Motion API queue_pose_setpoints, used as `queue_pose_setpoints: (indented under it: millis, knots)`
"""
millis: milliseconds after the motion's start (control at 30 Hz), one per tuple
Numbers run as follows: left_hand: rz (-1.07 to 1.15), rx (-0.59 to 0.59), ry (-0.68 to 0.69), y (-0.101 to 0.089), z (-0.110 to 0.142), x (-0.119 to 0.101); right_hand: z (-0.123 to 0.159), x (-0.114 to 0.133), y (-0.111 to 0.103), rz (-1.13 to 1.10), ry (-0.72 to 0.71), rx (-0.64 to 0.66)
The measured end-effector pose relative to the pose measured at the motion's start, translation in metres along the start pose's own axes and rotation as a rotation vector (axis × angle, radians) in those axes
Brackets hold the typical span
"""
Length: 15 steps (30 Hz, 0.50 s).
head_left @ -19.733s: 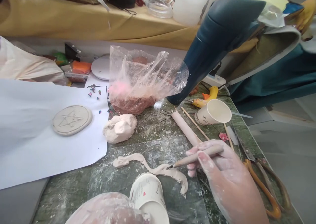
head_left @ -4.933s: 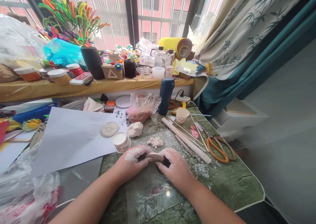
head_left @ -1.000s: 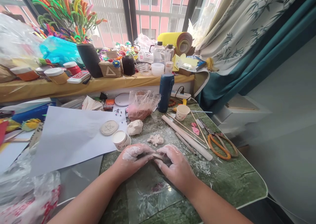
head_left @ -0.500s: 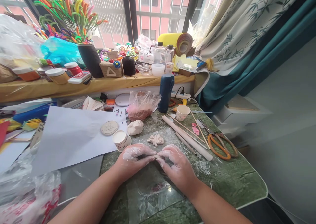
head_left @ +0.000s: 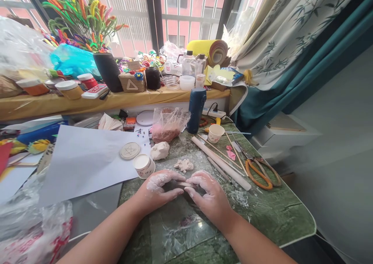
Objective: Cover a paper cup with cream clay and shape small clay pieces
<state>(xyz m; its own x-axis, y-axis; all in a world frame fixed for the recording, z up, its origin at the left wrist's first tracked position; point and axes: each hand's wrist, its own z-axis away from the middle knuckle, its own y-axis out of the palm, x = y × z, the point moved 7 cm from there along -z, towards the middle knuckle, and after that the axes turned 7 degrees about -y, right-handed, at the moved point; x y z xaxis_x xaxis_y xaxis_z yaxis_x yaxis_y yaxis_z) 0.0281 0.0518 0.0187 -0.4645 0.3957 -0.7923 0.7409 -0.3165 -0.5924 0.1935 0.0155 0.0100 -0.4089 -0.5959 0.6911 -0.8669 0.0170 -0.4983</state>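
Observation:
Between my two hands, above a clear sheet [head_left: 175,229] on the green table, is a thin pale strip of clay [head_left: 184,184]. My left hand [head_left: 159,188], dusted with white powder, curls round the strip's left end with thumb and fingers slightly parted. The right end is pinched by my right hand [head_left: 208,192], which is equally powdery. Just beyond my fingertips lies a small lobed clay piece [head_left: 184,165]. A larger lump of clay [head_left: 160,150] rests farther back, beside a white paper cup [head_left: 143,165]. My palms hide part of the strip.
To the right lie a pale rolling pin [head_left: 221,163], thin sticks and orange-handled scissors [head_left: 259,174]. A blue bottle [head_left: 196,110] and a bag of reddish material [head_left: 166,130] stand behind. On the left, white paper [head_left: 87,163] bears a star-marked disc [head_left: 129,151].
My left thumb and fingers have spread slightly apart, so more of the clay strip shows. My right hand has barely moved.

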Motion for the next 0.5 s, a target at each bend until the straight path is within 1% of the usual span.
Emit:
queue_pose_setpoints:
  millis: [67,167,200,267,367,433,500]
  knots:
    - [-0.010,-0.003,-0.008,0.000,0.001,0.001,0.000,-0.006,0.004,0.015,0.088,0.037]
    - [-0.027,-0.003,-0.049,-0.002,0.001,0.005,0.000,-0.014,0.012,0.107,0.204,0.119]
    - [-0.023,0.007,-0.055,-0.002,0.001,0.005,-0.001,-0.015,0.014,0.138,0.209,0.148]
    - [-0.008,0.034,-0.051,-0.001,0.001,0.004,-0.002,-0.012,0.017,0.167,0.168,0.176]
    - [-0.021,0.041,-0.045,0.000,0.000,0.003,-0.003,-0.008,0.013,0.160,0.109,0.138]
    - [-0.045,0.034,-0.049,0.001,-0.001,0.004,-0.003,-0.009,0.012,0.177,0.118,0.121]
    - [-0.051,0.041,-0.060,0.002,-0.001,0.006,-0.002,-0.010,0.013,0.188,0.133,0.136]
